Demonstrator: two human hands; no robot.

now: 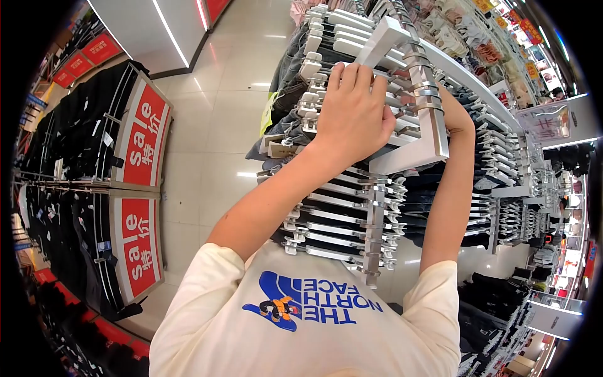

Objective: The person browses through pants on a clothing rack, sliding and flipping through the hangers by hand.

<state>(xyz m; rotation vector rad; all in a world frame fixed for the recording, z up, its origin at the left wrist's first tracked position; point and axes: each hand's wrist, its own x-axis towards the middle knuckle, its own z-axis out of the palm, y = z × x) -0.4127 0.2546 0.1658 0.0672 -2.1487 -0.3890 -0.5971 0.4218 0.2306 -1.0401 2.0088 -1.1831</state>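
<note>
My left hand [355, 110] lies over a row of white hangers [308, 97] on the rack, its fingers curled down around them. How many hangers it grips I cannot make out. Past the rack's metal rail [422, 75], my right hand [453, 108] reaches in from the right; the rail and hangers hide most of it, fingers included. Dark jeans [286, 94] hang from the hangers. Closer to my body, a lower metal arm [375, 217] carries more white clip hangers [333, 229] with dark garments.
Racks of dark clothes [81, 138] stand on the left with red sale signs [143, 141]. Tiled floor [207, 138] runs between them and my rack. More hanging trousers [477, 151] are on the right, and light-coloured garments [471, 44] fill the far right.
</note>
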